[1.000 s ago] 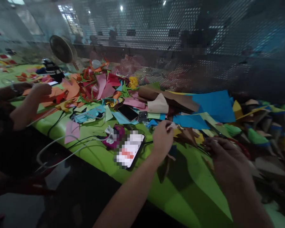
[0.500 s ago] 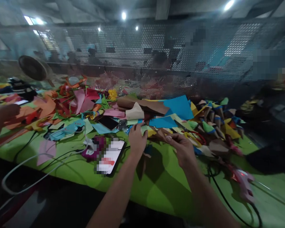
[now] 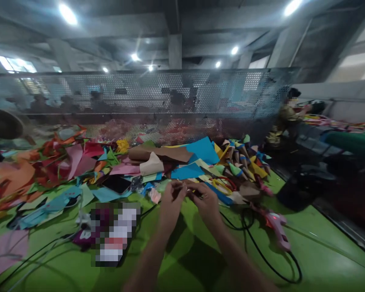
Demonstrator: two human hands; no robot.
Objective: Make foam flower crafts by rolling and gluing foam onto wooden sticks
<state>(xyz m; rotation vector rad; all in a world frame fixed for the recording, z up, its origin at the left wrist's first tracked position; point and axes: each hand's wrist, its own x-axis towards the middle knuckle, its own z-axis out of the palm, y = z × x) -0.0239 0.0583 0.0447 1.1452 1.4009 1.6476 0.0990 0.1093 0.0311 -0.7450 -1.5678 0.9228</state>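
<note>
My left hand (image 3: pixel 170 199) and my right hand (image 3: pixel 206 200) meet above the green table (image 3: pixel 310 259), fingertips pinched together on something small that I cannot make out. Just beyond them lies a heap of coloured paper: a blue sheet (image 3: pixel 203 149), a brown sheet (image 3: pixel 162 153) and a beige folded piece (image 3: pixel 152 165). Left of my left hand rests a dark phone (image 3: pixel 117 183). A row of rolled paper cones (image 3: pixel 240 160) stands behind my right hand.
A pink glue gun (image 3: pixel 276 228) with a black cable (image 3: pixel 261 259) lies right of my hands. A pixelated screen (image 3: pixel 114 233) and white cables sit at the lower left. A perforated metal screen (image 3: pixel 158 101) backs the table. Another person (image 3: pixel 287 121) sits at the far right.
My two hands have come together at the middle of the table. The camera has tilted up and swung right, bringing the glue gun and ceiling into view.
</note>
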